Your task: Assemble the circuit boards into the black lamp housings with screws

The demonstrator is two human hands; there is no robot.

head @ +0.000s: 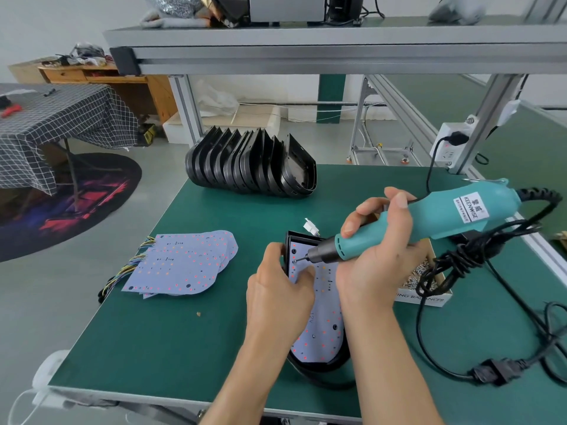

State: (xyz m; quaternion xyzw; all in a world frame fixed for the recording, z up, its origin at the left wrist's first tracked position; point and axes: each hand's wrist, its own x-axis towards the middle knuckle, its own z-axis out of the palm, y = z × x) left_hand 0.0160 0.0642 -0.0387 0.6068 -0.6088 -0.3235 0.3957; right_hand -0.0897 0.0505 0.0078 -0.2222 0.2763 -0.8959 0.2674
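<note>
The right hand (377,240) is wrapping its curled fingers around the teal electric screwdriver (414,222), bit tilting toward a screw hole at the far left corner of the circuit board (319,335). That board is lying inside 1 black lamp housing (322,368) on the table (171,332). The left hand (279,289) is pinching the housing's rim, thumb pressing the board. The board looks thin, light and probably scratchable; gripping the rigid rim seems safest.
</note>
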